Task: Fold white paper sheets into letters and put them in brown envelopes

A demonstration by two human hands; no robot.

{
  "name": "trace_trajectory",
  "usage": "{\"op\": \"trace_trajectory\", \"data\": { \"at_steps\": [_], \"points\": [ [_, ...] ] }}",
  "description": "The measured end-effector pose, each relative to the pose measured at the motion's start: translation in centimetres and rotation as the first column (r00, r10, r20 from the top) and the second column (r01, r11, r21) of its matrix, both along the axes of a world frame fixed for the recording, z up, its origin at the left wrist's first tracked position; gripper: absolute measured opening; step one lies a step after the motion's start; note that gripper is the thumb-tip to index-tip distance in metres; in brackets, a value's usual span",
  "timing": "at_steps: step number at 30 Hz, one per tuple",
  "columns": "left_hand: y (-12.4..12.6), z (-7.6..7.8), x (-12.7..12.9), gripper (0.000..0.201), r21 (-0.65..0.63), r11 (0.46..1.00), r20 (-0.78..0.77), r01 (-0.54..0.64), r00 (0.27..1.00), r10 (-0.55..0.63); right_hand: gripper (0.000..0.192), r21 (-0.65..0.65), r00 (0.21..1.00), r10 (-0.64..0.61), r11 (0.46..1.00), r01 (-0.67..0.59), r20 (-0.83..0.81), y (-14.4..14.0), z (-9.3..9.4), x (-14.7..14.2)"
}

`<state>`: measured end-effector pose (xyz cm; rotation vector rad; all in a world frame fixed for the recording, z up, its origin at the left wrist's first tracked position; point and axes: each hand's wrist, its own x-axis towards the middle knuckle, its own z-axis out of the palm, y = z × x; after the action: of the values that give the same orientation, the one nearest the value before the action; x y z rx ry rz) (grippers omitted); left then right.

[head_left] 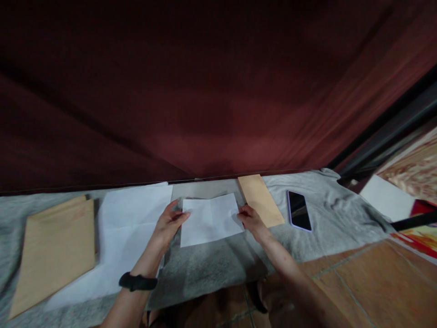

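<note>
A folded sheet of white paper [210, 220] is held up between my two hands, with a faint crease down its middle. My left hand [170, 220] pinches its left edge between thumb and fingers. At the right edge, my right hand [250, 218] grips the paper the same way. Just beyond my right hand lies a narrow tan envelope [261, 200], flat on the grey cloth. Larger white sheets [129, 228] are spread out beside my left hand, showing fold lines.
Large brown envelopes [61, 250] lie at the far left, partly over the white sheets. A phone [299, 210] in a lilac case rests on the grey cloth [327, 214] at the right. Behind the surface hangs a dark red curtain [211, 114]. Tiled floor [382, 278] shows lower right.
</note>
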<state>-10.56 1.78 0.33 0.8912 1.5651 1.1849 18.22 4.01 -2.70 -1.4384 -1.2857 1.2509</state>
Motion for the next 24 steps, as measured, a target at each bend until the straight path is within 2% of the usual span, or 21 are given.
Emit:
{"op": "trace_trajectory", "data": {
  "at_steps": [2,4,6,7,9,11,13,15,18,20,21,23,24],
  "points": [
    [0.1,-0.8,0.2,0.096,-0.028,0.997,-0.113,0.069,0.991,-0.072,0.003,-0.006,0.995,-0.023,1.0,0.024,0.101,-0.1,0.1,0.1],
    [0.1,-1.4,0.3,0.09,-0.039,0.994,-0.309,0.107,0.944,-0.114,0.007,0.025,0.973,-0.044,0.999,0.039,0.225,-0.6,0.6,0.0],
    [0.1,-1.8,0.4,0.084,-0.032,0.989,-0.487,0.145,0.862,-0.142,0.018,0.138,0.899,-0.072,0.99,0.013,0.433,-1.3,1.3,-0.3],
    [0.0,-1.9,0.4,0.082,-0.035,0.984,-0.543,0.175,0.824,-0.166,0.024,0.218,0.833,-0.089,0.975,-0.038,0.546,-1.6,1.8,-0.6],
    [-0.2,-2.1,0.6,0.081,-0.053,0.972,-0.59,0.228,0.778,-0.215,0.033,0.354,0.726,-0.106,0.914,-0.198,0.68,-2.2,2.3,-1.5],
    [-0.4,-2.3,0.7,0.081,-0.058,0.966,-0.607,0.253,0.759,-0.235,0.038,0.421,0.702,-0.063,0.837,-0.35,0.709,-2.5,2.4,-2.8],
    [-0.6,-2.5,0.7,0.081,-0.046,0.962,-0.613,0.269,0.753,-0.24,0.041,0.428,0.679,-0.021,0.79,-0.438,0.734,-2.7,1.7,-4.3],
    [-0.7,-2.5,0.4,0.08,-0.043,0.955,-0.618,0.293,0.743,-0.256,0.045,0.407,0.631,-0.012,0.773,-0.486,0.776,-2.9,0.6,-5.9],
    [-0.9,-2.0,0.1,0.078,-0.101,0.949,-0.671,0.299,0.684,-0.287,0.052,0.37,0.56,-0.042,0.79,-0.488,0.828,-3.2,-1.2,-7.7],
    [-1.2,-1.4,0.5,0.073,-0.133,0.959,-0.76,0.249,0.596,-0.259,0.055,0.367,0.531,-0.071,0.799,-0.477,0.845,-3.3,-2.1,-8.4],
    [-1.4,-1.2,1.0,0.068,-0.108,0.97,-0.814,0.218,0.541,-0.212,0.056,0.368,0.521,-0.081,0.799,-0.476,0.85,-3.3,-2.4,-8.5],
    [-1.8,-0.9,2.6,0.057,0.027,0.977,-0.902,0.212,0.427,-0.068,0.055,0.363,0.5,-0.086,0.793,-0.489,0.861,-3.2,-2.6,-8.6],
    [-1.9,-1.1,3.7,0.054,0.11,0.964,-0.921,0.243,0.388,0.008,0.055,0.352,0.485,-0.08,0.79,-0.502,0.871,-3.2,-2.5,-8.6]
  ]
}}
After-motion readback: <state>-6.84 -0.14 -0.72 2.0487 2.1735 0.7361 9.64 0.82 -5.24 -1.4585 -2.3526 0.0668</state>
